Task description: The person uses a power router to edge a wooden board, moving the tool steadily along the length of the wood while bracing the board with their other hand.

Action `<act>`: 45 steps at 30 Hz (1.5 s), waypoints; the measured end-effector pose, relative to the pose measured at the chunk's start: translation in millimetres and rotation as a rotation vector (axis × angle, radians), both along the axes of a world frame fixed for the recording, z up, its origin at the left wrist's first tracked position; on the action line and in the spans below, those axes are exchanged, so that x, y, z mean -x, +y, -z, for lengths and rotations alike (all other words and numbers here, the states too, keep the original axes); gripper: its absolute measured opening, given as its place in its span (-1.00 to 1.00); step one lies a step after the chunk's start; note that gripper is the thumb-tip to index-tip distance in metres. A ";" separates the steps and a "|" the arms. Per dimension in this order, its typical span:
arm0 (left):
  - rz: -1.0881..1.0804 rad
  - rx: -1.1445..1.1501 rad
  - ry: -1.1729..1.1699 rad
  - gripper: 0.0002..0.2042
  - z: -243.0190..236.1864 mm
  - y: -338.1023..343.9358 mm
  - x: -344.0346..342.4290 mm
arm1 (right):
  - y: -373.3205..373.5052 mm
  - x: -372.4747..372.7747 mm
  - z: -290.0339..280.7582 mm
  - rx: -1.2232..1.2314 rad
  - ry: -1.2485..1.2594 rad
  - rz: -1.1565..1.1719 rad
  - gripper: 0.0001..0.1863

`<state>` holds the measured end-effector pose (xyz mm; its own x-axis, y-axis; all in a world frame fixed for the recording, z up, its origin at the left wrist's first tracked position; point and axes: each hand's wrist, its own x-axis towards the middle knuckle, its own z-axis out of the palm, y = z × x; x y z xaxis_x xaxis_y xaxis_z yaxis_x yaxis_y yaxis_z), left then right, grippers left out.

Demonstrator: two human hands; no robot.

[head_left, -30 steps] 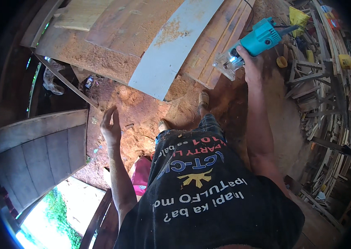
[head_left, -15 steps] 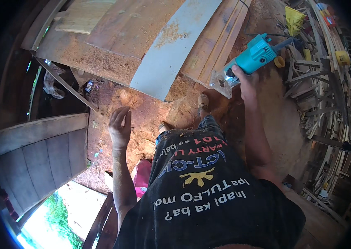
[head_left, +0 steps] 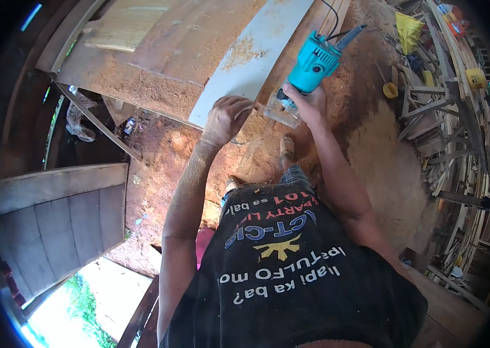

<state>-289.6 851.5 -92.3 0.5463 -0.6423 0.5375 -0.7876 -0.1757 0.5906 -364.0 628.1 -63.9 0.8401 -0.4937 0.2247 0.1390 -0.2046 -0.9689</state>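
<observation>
My right hand [head_left: 309,104] grips a teal trim router [head_left: 313,66] with a clear base [head_left: 280,119], held tilted over the front edge of the wooden planks [head_left: 288,55]; a black cord runs up from its top. My left hand [head_left: 227,119] has its fingers curled at the near end of a pale white board [head_left: 239,61], just left of the router's base. Whether it grips that board or something smaller is hidden. Sawdust lies on the white board and on the wooden sheets [head_left: 169,52] beside it.
A slatted wooden panel [head_left: 65,226] stands at the left, above a bright opening. A thin diagonal brace [head_left: 111,136] runs below the bench. My feet [head_left: 285,151] are on reddish dirt. Piled offcuts [head_left: 454,127], a yellow bag [head_left: 408,32] and yellow containers [head_left: 476,78] line the right.
My left hand has risen up and right from over the floor to the white board, its fingers now curled. The router in my right hand has moved left and tipped more upright.
</observation>
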 end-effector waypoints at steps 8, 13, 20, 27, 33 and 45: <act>-0.204 -0.009 0.077 -0.83 -6.7 40.6 5.3 | -6.1 18.0 6.0 0.065 0.005 0.022 -0.51; -0.521 -0.039 0.024 -0.87 21.4 120.5 32.1 | -14.4 62.3 -21.8 -0.059 0.025 0.082 -0.70; -0.640 -0.275 0.346 -0.86 80.7 168.8 93.6 | -34.1 77.9 -26.3 -0.085 0.049 0.103 -0.70; -0.560 -0.364 0.412 -0.90 78.5 165.3 140.5 | -51.1 78.6 -32.9 -0.135 0.021 0.065 -0.59; -0.254 -0.311 0.218 -0.83 -21.5 52.6 116.0 | -78.8 89.2 -29.6 -0.158 0.099 0.105 -0.55; -0.257 -0.568 0.139 -0.49 -2.6 -76.9 81.4 | -112.5 99.0 -21.4 -0.131 0.180 0.128 -0.50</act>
